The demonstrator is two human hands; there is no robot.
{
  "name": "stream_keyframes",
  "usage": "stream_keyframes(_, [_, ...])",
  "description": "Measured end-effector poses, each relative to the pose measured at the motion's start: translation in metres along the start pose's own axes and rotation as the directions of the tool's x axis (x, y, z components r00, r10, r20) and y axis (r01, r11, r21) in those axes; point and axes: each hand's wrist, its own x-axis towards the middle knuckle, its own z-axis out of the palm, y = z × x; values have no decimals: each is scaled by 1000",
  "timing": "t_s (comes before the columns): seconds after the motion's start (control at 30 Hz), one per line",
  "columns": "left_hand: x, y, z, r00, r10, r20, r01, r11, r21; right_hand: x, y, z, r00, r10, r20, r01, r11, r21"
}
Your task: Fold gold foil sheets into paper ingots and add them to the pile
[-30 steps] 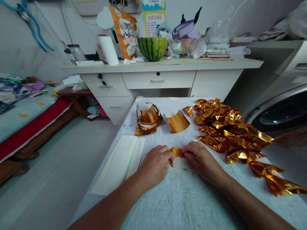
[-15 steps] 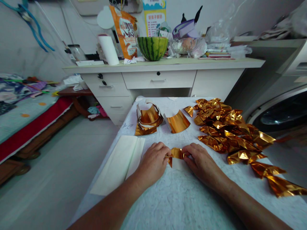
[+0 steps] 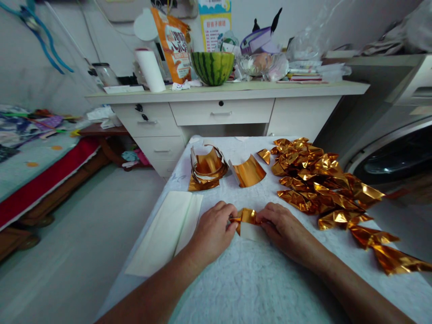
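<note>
A small sheet of gold foil paper with a pale underside lies across the near middle of the table, its upper part folded over. My left hand pinches its left end. The right end is held between the fingers of my right hand. Beyond them sit a curled stack of gold sheets and one separate curved gold sheet. Several folded gold foil pieces are heaped on the right side of the table.
Folded cream paper lies by my left forearm on the cloth-covered table. Behind stands a white desk with a halved watermelon, an orange bag and a white roll. A washing machine is at right.
My left fingers have shifted slightly on the foil's left end, and a little more of the pale underside shows. The whole view has moved slightly.
</note>
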Motion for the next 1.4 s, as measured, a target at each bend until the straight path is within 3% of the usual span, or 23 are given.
stream_keyframes(0.27, [-4, -1, -8, 984, 143, 101, -141, 990, -26, -6, -2, -10, 996, -29, 90, 32, 999, -37])
stream_keyframes(0.57, [1, -1, -4, 991, 118, 55, -116, 993, -34, -10, 3, -10, 992, -62, 113, 66, 997, -28])
stream_keyframes(0.83, [3, -6, 2, 994, 97, -55, -96, 995, 21, -13, -6, -20, 988, -33, 150, 37, 999, -21])
stream_keyframes(1.17, [5, -2, 1, 993, 121, 17, -121, 992, 26, -12, -13, -13, 989, 9, 149, 3, 997, -77])
stream_keyframes(1.4, [2, 1, 3, 978, 208, 22, -209, 978, 23, -12, -12, -5, 995, -23, 100, 41, 982, -182])
